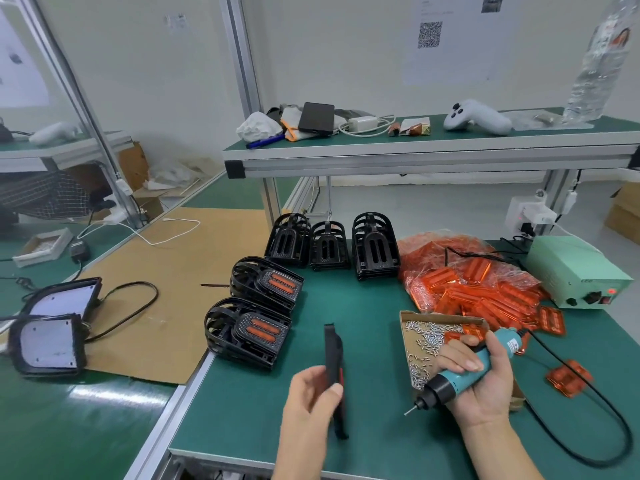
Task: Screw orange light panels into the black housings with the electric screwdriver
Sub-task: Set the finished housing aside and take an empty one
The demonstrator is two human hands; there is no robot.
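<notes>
Far left of frame: two dark-framed panels with pale faces (48, 344) lie on a neighbouring green surface, a black cable looping off them over a sheet of brown cardboard (173, 271). Left of centre, on the green desk (374, 445): two stacks of black housings already fitted with orange light panels, one nearer the camera (247, 332), one just behind it (265, 284). Behind those, at mid-frame, three stacks of bare black housings (332, 244) stand in a row, apart from the fitted ones. Lower centre: left hand (308, 403) holds a black housing (334, 362) edge-on to the camera, thumb across its near face, fingers curled behind it; a thin red strip shows along its right edge. Whether an orange panel sits in it, cannot tell from this angle. Right of it, an open cardboard tray of small silver screws (424, 344) rests on the desk. Lower right: right hand (481, 382) is wrapped round the teal electric screwdriver (460, 379), fingers clamped on the barrel, bit pointing down-left above the desk, clear of the housing. Its black cord (588, 403) loops toward the lower right. Behind the tray, a heap of bagged orange light panels (474, 289); one loose panel (569, 377) lies near the cord. Right edge: pale green power box (575, 271), red lamp lit. Upper shelf (381, 150): a white controller (478, 117).
</notes>
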